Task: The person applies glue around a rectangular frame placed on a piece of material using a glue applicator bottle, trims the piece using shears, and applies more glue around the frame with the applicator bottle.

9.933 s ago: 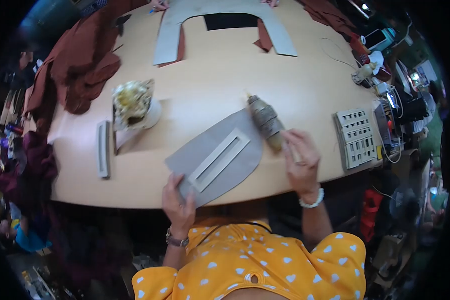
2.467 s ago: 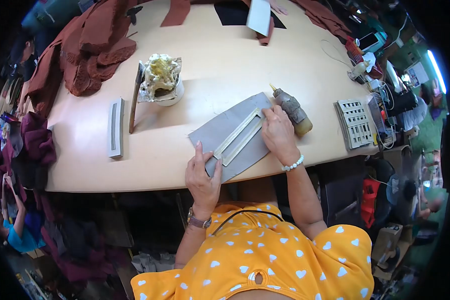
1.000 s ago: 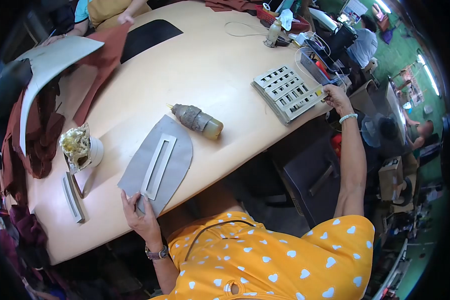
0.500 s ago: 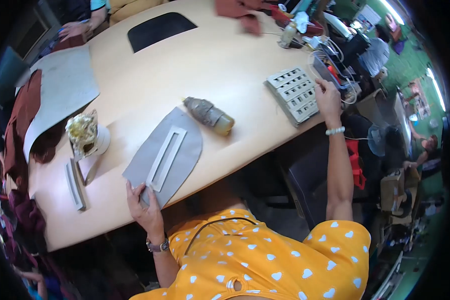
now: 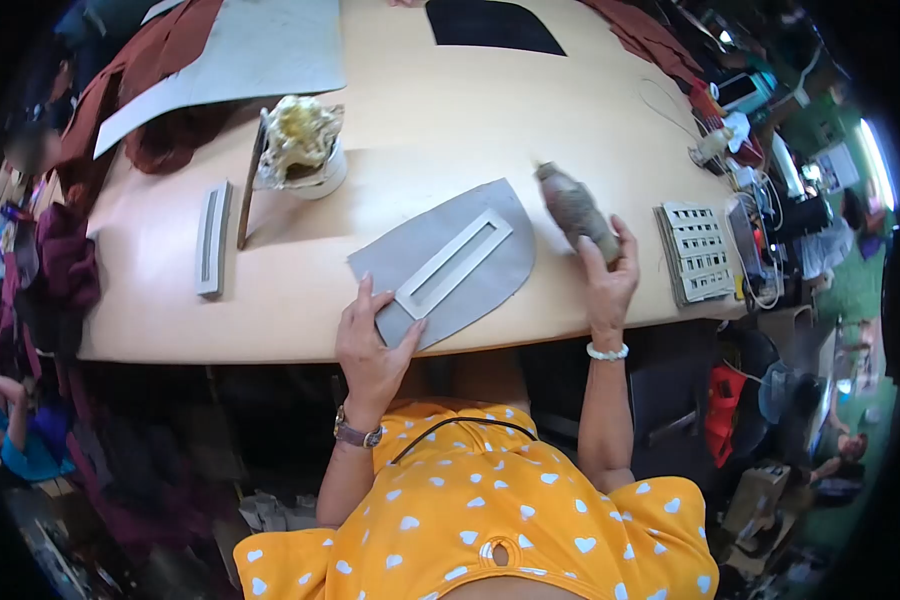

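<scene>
My left hand (image 5: 372, 345) holds the lower end of a flat grey leather-like piece (image 5: 515, 265) on the table, its fingers and thumb around the near end of a narrow rectangular frame (image 5: 455, 262). That pale frame lies slantwise on the piece and has a long slot. My right hand (image 5: 612, 275) grips the lower end of a bottle (image 5: 573, 205) with a dull brown wrapping. The bottle tilts, its narrow tip pointing up and left; whether it touches the table I cannot tell. My fingers hide its base.
Left of the grey piece stands a white pot (image 5: 325, 178) with crusted yellowish material, a stick (image 5: 253, 190) beside it. A slotted bar (image 5: 212, 240) lies farther left. On the right is a slotted block (image 5: 698, 252). A black panel (image 5: 495, 25) and a pale sheet (image 5: 280, 50) lie farther back.
My right hand has left the slotted block and moved left to the bottle, taking hold of its lower end. My left hand stays on the grey piece. The view has turned.
</scene>
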`<state>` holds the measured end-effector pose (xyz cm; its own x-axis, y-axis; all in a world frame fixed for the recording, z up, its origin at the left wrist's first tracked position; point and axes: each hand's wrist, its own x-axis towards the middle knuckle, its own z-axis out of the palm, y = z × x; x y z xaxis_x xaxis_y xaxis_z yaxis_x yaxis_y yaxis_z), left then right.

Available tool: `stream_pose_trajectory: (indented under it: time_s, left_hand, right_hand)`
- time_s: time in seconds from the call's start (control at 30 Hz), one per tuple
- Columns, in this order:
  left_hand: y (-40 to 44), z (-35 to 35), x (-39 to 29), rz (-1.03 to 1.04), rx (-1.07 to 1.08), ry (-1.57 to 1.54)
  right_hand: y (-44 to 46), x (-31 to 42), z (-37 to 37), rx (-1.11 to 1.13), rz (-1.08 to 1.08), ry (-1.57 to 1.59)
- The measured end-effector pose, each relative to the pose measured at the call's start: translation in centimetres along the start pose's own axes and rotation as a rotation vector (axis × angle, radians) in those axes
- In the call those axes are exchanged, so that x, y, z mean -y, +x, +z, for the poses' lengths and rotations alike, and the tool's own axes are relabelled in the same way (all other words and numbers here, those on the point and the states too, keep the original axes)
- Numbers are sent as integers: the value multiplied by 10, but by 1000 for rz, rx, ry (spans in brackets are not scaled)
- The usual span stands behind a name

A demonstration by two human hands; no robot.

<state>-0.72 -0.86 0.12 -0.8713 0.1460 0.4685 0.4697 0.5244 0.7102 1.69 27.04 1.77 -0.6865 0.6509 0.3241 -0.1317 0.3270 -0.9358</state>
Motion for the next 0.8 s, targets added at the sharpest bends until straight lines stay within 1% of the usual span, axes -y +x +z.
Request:
stream_pose_trajectory:
  time_s: [0.13, 0.23, 0.27, 0.4, 0.5, 0.6, 0.8]
  left_hand:
    - [-1, 1, 3, 8, -25, -13]
    - [-1, 1, 4, 11, -28, -20]
    - [0, 1, 4, 14, -29, -20]
    - [0, 0, 3, 4, -17, -13]
    - [0, -1, 4, 4, -11, -1]
    - [0, 0, 4, 1, -11, 6]
    - [1, -1, 5, 2, -12, -7]
  right_hand:
    - [-1, 17, -11, 29, 62, 623]
    - [-2, 16, -16, 43, 190, 850]
    - [-5, 17, -13, 30, 225, 803]
    - [-17, 18, -1, -69, 178, 548]
    - [-22, 15, 4, -75, 88, 408]
    - [-21, 13, 7, -85, 91, 411]
    - [-18, 13, 15, -77, 41, 310]
